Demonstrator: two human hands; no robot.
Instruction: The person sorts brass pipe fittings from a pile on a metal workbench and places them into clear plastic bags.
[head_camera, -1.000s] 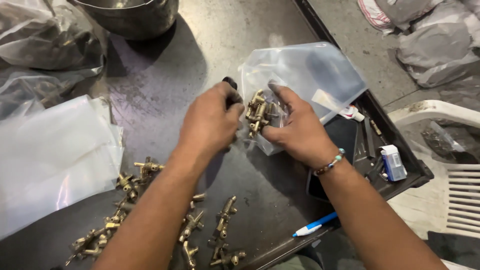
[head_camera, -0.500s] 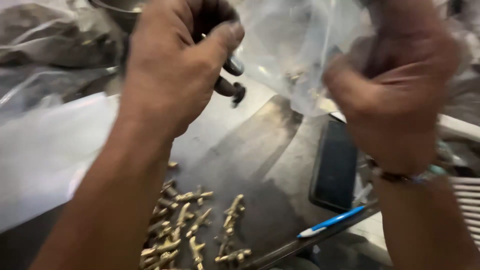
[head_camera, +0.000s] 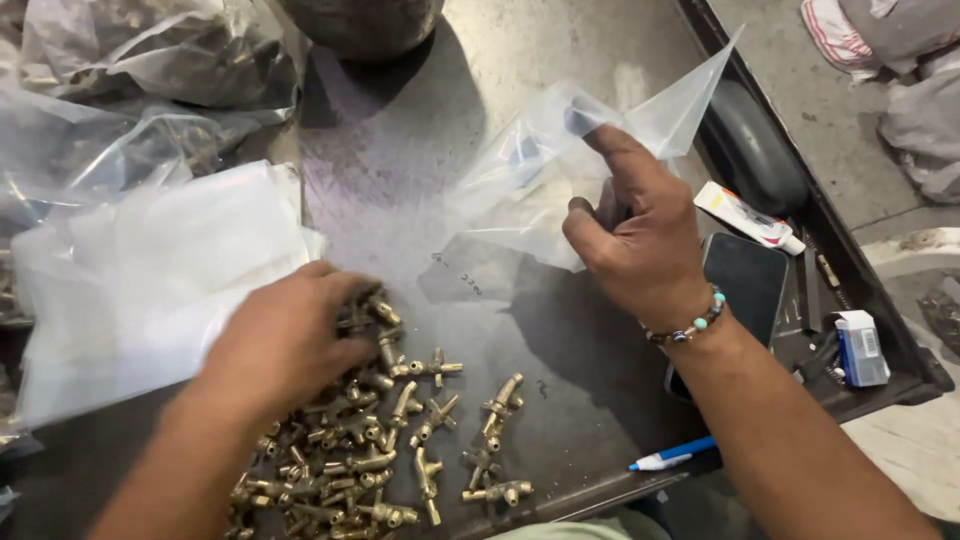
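Note:
My right hand (head_camera: 632, 235) holds up a clear plastic bag (head_camera: 560, 165) above the dark metal table (head_camera: 430, 150), thumb and fingers pinching its edge. My left hand (head_camera: 285, 340) rests palm down on a heap of small brass tap fittings (head_camera: 385, 440) near the table's front edge, fingers curled over the top pieces. Whether it grips one is hidden under the hand. A few fittings lie spread apart to the right of the heap.
A stack of clear plastic bags (head_camera: 150, 270) lies at the left, with filled bags (head_camera: 150, 60) behind it. A metal bowl (head_camera: 360, 25) stands at the back. A phone (head_camera: 735, 295), small tube (head_camera: 748, 218), blue pen (head_camera: 670, 455) and small box (head_camera: 858, 345) lie at the right edge.
Both hands were raised close to the camera with the bag and a fitting. Now the left hand has dropped onto the brass heap, and the right holds the bag alone.

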